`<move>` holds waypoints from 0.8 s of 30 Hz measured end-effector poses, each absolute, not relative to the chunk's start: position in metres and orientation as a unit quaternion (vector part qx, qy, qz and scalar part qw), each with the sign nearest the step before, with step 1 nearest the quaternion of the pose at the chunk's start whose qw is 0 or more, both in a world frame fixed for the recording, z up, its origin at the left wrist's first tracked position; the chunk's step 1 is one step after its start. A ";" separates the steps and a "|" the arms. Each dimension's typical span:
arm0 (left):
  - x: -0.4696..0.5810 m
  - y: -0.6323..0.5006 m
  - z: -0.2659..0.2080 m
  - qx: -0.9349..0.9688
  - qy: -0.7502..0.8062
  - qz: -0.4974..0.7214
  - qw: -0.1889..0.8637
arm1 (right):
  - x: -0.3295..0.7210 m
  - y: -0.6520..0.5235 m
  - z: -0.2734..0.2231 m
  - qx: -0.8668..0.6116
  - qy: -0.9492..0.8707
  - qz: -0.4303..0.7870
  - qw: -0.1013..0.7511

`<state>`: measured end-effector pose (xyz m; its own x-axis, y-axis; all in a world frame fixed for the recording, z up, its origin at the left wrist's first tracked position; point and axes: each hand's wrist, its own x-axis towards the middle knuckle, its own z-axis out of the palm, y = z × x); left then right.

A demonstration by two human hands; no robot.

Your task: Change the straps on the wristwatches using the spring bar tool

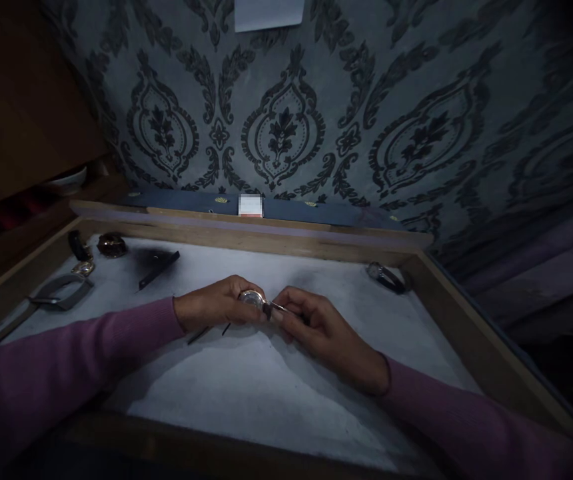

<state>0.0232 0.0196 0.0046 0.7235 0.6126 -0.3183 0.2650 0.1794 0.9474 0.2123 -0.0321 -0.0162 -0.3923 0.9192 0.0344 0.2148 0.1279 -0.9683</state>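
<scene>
Near the middle of the wooden tray, my left hand (221, 300) is closed round a wristwatch (251, 298) with a round, shiny rim and a pale dial. My right hand (311, 320) meets it from the right, fingers pinched on a thin, shiny metal tool (279, 307) whose tip is at the watch's edge by a small dark part. The exact kind of tool is too small to make out. Below my left hand, a thin dark rod (198, 335) lies on the white lining, partly covered.
Wooden sides frame the shallow tray (261, 235). At its left are a gold-cased watch (82, 268), a dark round watch (111, 245), a grey strap watch (64, 292) and a dark flat strip (159, 270). Another watch (386, 277) lies at the right. Patterned wallpaper rises behind.
</scene>
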 end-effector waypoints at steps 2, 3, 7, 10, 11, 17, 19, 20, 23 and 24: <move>0.022 0.020 0.003 0.631 0.345 0.123 0.683 | 0.212 -0.031 -0.016 -0.424 -0.662 0.506 0.354; 0.022 0.020 0.002 0.632 0.342 0.123 0.684 | 0.212 -0.031 -0.016 -0.425 -0.660 0.507 0.356; 0.021 0.022 -0.002 0.628 0.336 0.124 0.691 | 0.212 -0.031 -0.015 -0.430 -0.639 0.524 0.364; 0.020 0.023 -0.003 0.631 0.339 0.122 0.688 | 0.211 -0.032 -0.015 -0.428 -0.623 0.540 0.371; 0.020 0.024 -0.003 0.633 0.339 0.123 0.685 | 0.211 -0.032 -0.015 -0.429 -0.619 0.543 0.372; 0.021 0.024 -0.002 0.628 0.338 0.122 0.690 | 0.212 -0.031 -0.014 -0.442 -0.594 0.558 0.375; 0.021 0.023 -0.002 0.625 0.341 0.121 0.691 | 0.211 -0.031 -0.014 -0.443 -0.592 0.558 0.377; 0.021 0.023 -0.002 0.625 0.342 0.121 0.691 | 0.211 -0.031 -0.014 -0.442 -0.592 0.557 0.378; 0.021 0.024 -0.002 0.627 0.342 0.122 0.689 | 0.211 -0.030 -0.015 -0.437 -0.594 0.557 0.382; 0.021 0.024 -0.002 0.627 0.342 0.121 0.690 | 0.211 -0.030 -0.015 -0.437 -0.593 0.557 0.383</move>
